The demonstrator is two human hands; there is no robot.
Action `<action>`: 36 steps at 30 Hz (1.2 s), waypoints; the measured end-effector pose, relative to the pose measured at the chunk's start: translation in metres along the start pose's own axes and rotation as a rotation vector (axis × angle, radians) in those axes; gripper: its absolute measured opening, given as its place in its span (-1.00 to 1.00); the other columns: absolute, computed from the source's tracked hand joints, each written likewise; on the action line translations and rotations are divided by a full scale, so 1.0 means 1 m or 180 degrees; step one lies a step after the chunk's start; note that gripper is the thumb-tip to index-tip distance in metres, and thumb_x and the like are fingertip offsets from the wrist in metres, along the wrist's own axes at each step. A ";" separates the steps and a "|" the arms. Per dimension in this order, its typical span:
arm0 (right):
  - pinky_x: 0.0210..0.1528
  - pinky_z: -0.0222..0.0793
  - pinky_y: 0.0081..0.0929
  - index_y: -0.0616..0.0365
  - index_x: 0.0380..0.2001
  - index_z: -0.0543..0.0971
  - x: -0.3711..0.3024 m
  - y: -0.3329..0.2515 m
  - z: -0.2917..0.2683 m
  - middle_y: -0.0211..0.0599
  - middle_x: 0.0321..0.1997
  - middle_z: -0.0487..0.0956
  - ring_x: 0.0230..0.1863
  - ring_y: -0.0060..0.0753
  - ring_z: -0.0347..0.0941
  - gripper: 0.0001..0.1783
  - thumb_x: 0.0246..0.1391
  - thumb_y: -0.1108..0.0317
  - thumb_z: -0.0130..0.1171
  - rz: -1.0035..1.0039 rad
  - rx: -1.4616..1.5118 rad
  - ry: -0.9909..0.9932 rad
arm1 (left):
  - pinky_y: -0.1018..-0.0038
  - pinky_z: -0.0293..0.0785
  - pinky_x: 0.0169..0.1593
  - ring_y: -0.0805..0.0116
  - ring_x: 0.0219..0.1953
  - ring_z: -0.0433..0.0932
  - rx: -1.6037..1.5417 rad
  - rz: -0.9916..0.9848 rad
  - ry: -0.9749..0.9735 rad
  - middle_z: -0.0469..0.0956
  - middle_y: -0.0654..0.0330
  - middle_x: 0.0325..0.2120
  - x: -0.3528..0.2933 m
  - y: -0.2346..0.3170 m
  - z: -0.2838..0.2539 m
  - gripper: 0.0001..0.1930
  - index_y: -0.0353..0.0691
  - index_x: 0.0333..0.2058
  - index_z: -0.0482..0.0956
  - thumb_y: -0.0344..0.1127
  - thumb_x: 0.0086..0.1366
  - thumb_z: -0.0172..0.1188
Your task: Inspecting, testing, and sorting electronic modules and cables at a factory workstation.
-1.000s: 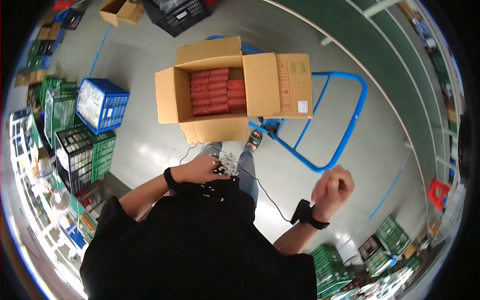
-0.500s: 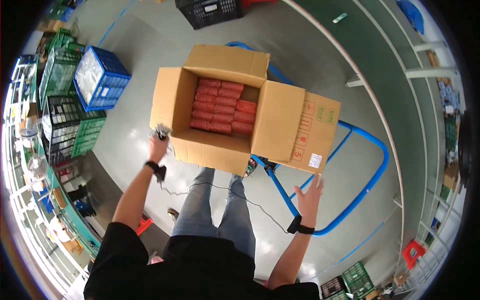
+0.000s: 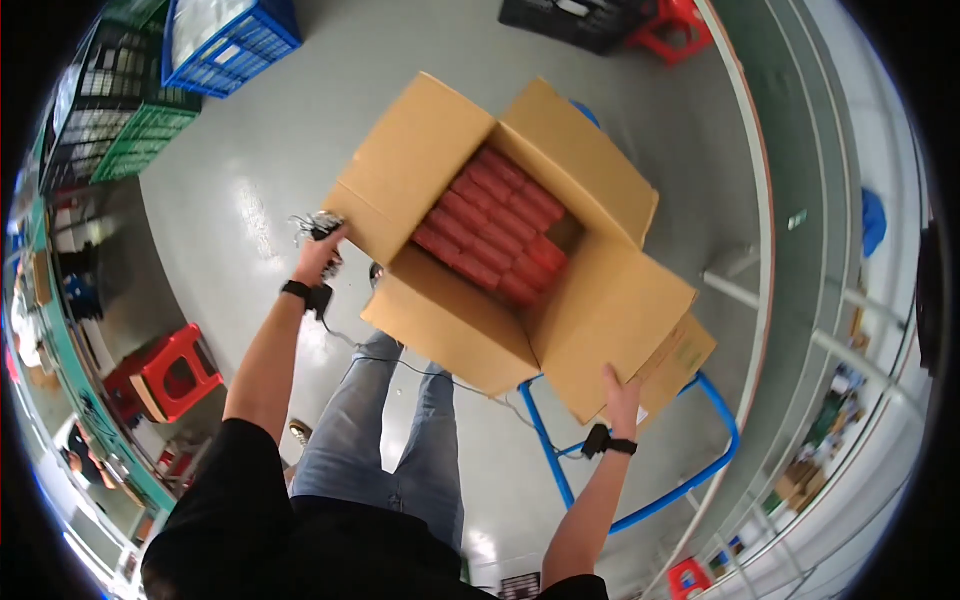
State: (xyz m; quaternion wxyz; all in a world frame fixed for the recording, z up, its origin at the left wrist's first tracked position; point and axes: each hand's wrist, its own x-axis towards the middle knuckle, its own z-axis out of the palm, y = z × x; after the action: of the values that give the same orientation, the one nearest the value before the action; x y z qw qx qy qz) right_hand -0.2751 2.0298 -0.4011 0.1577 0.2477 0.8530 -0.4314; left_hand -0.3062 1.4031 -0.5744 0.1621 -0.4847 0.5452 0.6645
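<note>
A large open cardboard carton [image 3: 410, 165] stands in front of me with its flaps spread outward. Rows of red bubble-wrapped packs [image 3: 480, 225] fill most of its inside. My left hand [image 3: 318, 258], beside the carton's left flap, is closed around a bundle of thin silvery strands [image 3: 318, 224] with a dark middle. At the carton's near right, my right hand [image 3: 622, 400] grips the edge of the right flap [image 3: 620, 320], thumb on top; its other fingers are partly hidden. A band with a small black box sits on each wrist, and a thin cable runs between them.
Beneath lies another carton [image 3: 690, 355] on a blue tubular trolley [image 3: 735, 425]. Blue [image 3: 240, 50] and green crates [image 3: 150, 135] stand far left, a black crate [image 3: 580, 20] at the back. Red stools [image 3: 180, 372] are near the left bench and far right. A long rail curves along the right.
My view and the carton have turned, with the carton now tilted clockwise. My right hand, open before near the lower carton's corner, has closed on the right flap. The left keeps its bundle.
</note>
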 end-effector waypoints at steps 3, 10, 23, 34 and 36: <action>-0.03 0.44 -0.16 0.49 -0.16 0.58 0.007 -0.020 0.016 0.11 -0.13 0.67 -0.09 0.00 0.56 -0.59 0.23 0.22 0.24 -0.0011 -0.1592 -0.0272 | 0.44 0.42 -0.47 0.50 -0.57 0.52 0.0195 0.0700 0.0285 0.61 0.27 -0.53 -0.028 0.015 0.016 -0.79 -0.17 -0.35 0.68 -0.20 0.18 0.47; 0.24 0.34 -0.17 0.39 0.12 0.50 -0.063 -0.190 0.045 -0.05 0.13 0.59 0.14 -0.09 0.48 -0.55 0.23 0.35 0.22 -0.0415 -0.0580 -0.0376 | 0.22 0.59 -0.16 -0.04 -0.30 0.64 0.1383 0.3018 0.0761 0.69 0.03 -0.35 -0.020 0.059 -0.015 -0.77 -0.14 -0.31 0.71 -0.38 -0.04 0.35; 0.11 0.45 -0.31 0.40 0.13 0.46 -0.067 -0.487 0.244 -0.09 0.08 0.59 0.03 -0.22 0.55 -0.51 0.10 0.55 0.23 -0.0296 -0.0427 -0.0997 | 0.27 0.59 -0.20 0.01 -0.37 0.64 0.0198 0.2524 0.1706 0.69 0.09 -0.40 -0.076 0.162 -0.274 -0.78 -0.15 -0.32 0.72 -0.37 -0.03 0.42; -0.47 0.32 -0.08 0.46 -0.59 0.52 -0.038 -0.583 0.661 0.11 -0.66 0.49 -0.60 -0.11 0.46 -0.55 0.17 0.24 0.31 -0.2324 -0.1586 -0.2419 | 0.33 0.59 -0.10 0.12 -0.28 0.68 0.0681 0.1636 0.3909 0.72 0.06 -0.35 -0.008 0.144 -0.580 -0.71 -0.22 -0.25 0.71 -0.55 0.02 0.16; -0.42 0.36 0.02 0.44 -0.61 0.53 -0.040 -0.584 0.751 0.28 -0.58 0.51 -0.50 0.29 0.50 -0.50 0.18 0.17 0.31 -0.2910 -0.1517 -0.2441 | 0.39 0.55 0.02 0.18 -0.14 0.69 0.1470 0.2070 0.4393 0.72 0.06 -0.21 0.036 0.123 -0.631 -0.61 -0.29 -0.14 0.68 -0.62 0.00 0.14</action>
State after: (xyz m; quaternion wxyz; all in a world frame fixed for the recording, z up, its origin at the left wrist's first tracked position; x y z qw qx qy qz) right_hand -0.5269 1.1122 -0.4320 0.3024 -0.3546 0.8280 -0.3117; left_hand -0.1196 0.7917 -0.4939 -0.3178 -0.5576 0.7605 0.0985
